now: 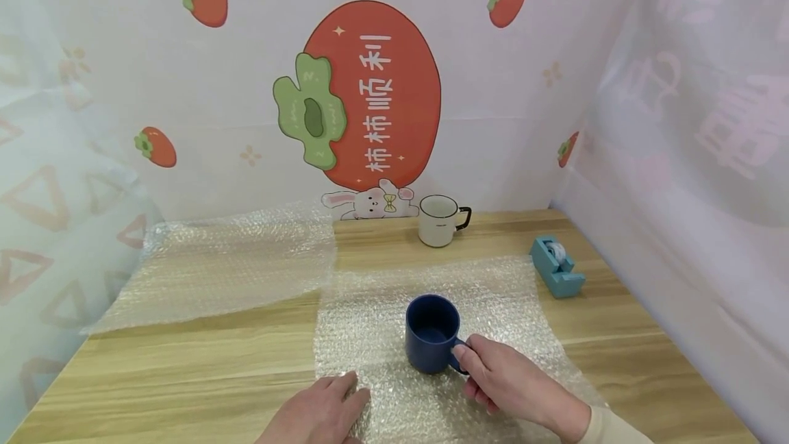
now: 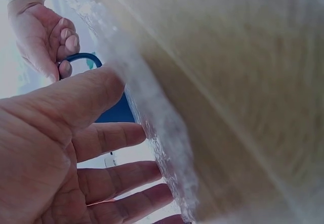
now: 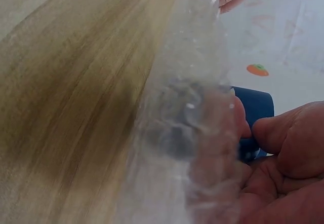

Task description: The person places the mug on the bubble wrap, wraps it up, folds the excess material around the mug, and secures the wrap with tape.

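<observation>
On a wood-grain table (image 1: pixel 185 368) amid white persimmon-printed walls (image 1: pixel 246 74), a dark-blue cylindrical mug (image 1: pixel 425 353) stands on clear bubble wrap (image 1: pixel 370 321), right hand (image 1: pixel 511 379) clamping its handle (image 2: pixel 81 56), left hand (image 1: pixel 314 411) touching the wrap, fingers apart.

A wood-grained table (image 1: pixel 203 375) carries a front sheet of bubble wrap (image 1: pixel 364 334) spread across its middle and a second sheet (image 1: pixel 228 269) over its rear left corner. Near the back edge a white mug (image 1: pixel 436 226) stands upright; a teal tape dispenser (image 1: pixel 561 283) sits toward the right edge.
</observation>
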{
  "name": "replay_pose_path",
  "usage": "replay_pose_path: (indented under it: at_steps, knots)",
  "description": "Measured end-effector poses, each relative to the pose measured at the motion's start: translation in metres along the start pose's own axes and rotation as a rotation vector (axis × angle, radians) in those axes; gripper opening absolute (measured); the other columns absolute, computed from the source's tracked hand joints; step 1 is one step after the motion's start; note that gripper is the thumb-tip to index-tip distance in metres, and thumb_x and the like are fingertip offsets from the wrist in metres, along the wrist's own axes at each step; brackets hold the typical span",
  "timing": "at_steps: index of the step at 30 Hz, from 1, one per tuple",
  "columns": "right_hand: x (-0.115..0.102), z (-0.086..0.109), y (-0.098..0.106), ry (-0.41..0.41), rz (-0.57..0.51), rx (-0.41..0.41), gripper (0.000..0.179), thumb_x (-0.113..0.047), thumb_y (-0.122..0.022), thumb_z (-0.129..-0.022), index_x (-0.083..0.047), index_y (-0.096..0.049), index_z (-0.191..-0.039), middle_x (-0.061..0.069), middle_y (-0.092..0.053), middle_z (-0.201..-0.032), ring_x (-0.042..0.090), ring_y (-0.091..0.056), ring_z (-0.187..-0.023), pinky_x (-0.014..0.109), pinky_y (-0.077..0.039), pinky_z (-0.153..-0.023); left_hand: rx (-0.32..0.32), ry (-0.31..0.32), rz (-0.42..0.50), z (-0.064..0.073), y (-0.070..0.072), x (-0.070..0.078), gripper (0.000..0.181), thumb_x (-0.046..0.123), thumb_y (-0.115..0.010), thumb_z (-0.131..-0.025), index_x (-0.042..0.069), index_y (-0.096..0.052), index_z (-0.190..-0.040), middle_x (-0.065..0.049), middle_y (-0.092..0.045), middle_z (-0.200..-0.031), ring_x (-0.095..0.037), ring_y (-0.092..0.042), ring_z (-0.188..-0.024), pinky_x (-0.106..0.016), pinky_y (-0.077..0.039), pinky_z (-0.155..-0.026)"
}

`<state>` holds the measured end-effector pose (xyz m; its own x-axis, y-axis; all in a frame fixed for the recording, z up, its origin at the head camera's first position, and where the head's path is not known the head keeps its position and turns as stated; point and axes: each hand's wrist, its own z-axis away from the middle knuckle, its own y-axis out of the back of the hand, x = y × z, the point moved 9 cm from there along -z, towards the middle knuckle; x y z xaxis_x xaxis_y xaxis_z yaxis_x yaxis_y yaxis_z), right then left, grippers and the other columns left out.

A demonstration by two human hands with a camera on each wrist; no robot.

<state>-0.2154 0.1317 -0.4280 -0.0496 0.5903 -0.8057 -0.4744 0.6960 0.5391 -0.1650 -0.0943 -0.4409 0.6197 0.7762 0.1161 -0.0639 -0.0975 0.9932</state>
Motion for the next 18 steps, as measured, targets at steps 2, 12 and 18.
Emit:
replay_pose_path:
  at_steps: [2,12,18]
  knots:
    - [-0.0006,-0.0002,0.0,-0.003,0.009,-0.004,0.046,-0.049,-0.044,-0.11,-0.007,-0.056,-0.095,0.003,-0.064,-0.073,0.017,-0.056,-0.054,0.032,-0.05,-0.049,-0.004,0.004,0.011,0.0003,-0.0003,-0.0007,0.064,0.074,-0.055,-0.092,0.017,-0.067,-0.119,-0.01,-0.068,-0.122,-0.031,-0.069,-0.107,-0.045,-0.06,-0.087]
    - [-0.0022,-0.0011,-0.0012,-0.002,0.07,-0.032,0.046,-0.05,-0.041,-0.111,-0.009,-0.056,-0.094,0.001,-0.065,-0.073,0.017,-0.054,-0.051,0.03,-0.046,-0.051,-0.07,0.028,0.038,0.0029,-0.004,-0.0064,0.053,0.054,-0.068,-0.092,0.016,-0.067,-0.129,-0.015,-0.067,-0.131,-0.036,-0.066,-0.116,-0.05,-0.058,-0.091]
    - [-0.0015,0.0003,-0.0001,-0.009,0.075,-0.029,0.048,-0.051,-0.041,-0.11,-0.009,-0.056,-0.093,0.001,-0.065,-0.074,0.018,-0.055,-0.052,0.031,-0.046,-0.051,-0.065,0.018,0.018,0.0062,-0.0016,-0.0075,0.051,0.051,-0.067,-0.095,0.015,-0.067,-0.131,-0.018,-0.067,-0.132,-0.037,-0.066,-0.119,-0.05,-0.058,-0.094]
